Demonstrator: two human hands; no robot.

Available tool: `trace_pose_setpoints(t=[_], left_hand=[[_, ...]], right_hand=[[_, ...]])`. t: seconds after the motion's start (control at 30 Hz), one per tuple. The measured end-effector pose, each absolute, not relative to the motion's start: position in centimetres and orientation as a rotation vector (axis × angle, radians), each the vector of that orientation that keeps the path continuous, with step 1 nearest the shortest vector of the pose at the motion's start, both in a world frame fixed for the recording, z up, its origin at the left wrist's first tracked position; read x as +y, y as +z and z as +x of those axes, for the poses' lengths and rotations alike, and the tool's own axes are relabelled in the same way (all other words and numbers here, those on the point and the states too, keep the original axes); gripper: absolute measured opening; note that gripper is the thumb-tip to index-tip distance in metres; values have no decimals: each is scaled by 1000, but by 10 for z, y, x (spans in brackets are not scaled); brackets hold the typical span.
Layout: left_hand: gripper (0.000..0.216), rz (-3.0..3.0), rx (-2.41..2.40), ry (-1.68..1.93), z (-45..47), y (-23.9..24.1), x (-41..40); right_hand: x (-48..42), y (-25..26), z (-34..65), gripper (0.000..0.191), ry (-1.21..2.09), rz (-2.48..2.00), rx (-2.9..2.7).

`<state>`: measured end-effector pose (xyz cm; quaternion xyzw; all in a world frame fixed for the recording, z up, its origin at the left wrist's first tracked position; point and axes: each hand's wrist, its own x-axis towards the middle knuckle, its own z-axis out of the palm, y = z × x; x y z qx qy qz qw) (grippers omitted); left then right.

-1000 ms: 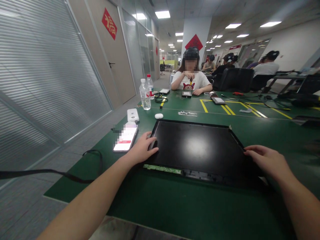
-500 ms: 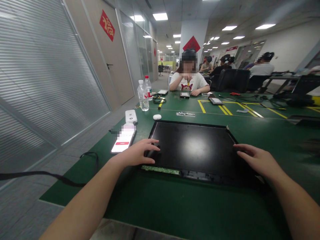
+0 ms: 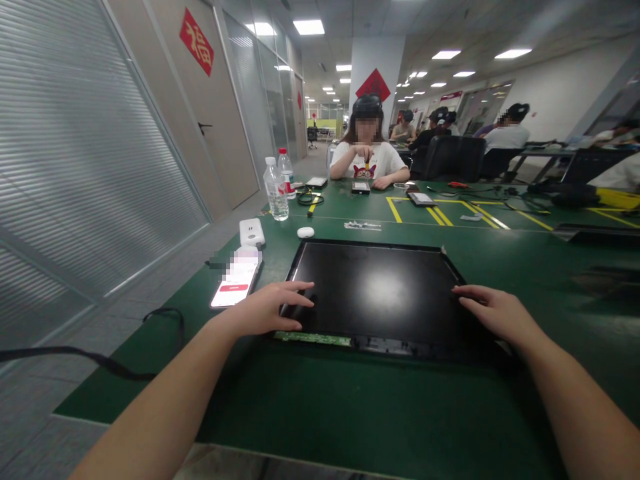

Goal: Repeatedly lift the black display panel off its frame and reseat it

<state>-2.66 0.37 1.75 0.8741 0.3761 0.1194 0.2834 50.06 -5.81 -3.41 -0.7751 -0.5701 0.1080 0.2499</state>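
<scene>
One screen (image 3: pixel 345 300), flat, near the desk's (image 3: pixel 380 407) front edge. Left hand (image 3: pixel 263 310): grip loose, fingers spread over screen's left side. Right hand (image 3: pixel 493 310): at right rim, grip unclear. Desk's left edge: two bottles (image 3: pixel 277 197), one phone (image 3: pixel 234 285).

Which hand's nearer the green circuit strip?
Left. The left hand is at the left side of the dark screen, its thumb close to the left end of the green circuit strip; the right hand is by the screen's opposite side.
</scene>
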Motion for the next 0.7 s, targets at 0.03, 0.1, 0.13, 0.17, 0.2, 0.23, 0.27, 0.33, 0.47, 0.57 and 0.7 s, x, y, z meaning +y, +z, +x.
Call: trace_pose_setpoints(t=[0.03,0.1,0.13,0.17,0.2,0.23,0.27,0.33,0.47,0.57,0.7], left_hand=[[40,2344,997,323,-27,17,4],[36,2352,984,317,-26,18,4],[34,2357,979,311,-26,18,4],[33,2361,976,308,-25,18,4],[32,2366,972,305,-25,19,4],[32,2370,969,301,-25,19,3],[33,2373,967,295,-25,19,3],[38,2372,977,292,-25,19,3],[48,2354,1064,311,-26,15,4],[51,2366,1171,371,-25,9,7],[59,2386,1379,433,-24,1,13]], right_hand=[[-58,-34,500,38,290,-2116,-1551],[-58,-33,499,36,282,-2133,-1545],[-58,-32,499,36,281,-2141,-1543],[-58,-32,499,36,282,-2147,-1541],[-58,-31,498,37,284,-2148,-1539],[-58,-31,498,38,287,-2146,-1537],[-58,-31,498,39,291,-2140,-1537],[-59,-30,498,40,295,-2123,-1540],[-60,-27,497,42,302,-2113,-1520],[-62,-24,497,42,265,-2137,-1455],[-62,-23,501,40,175,-2176,-1379]])
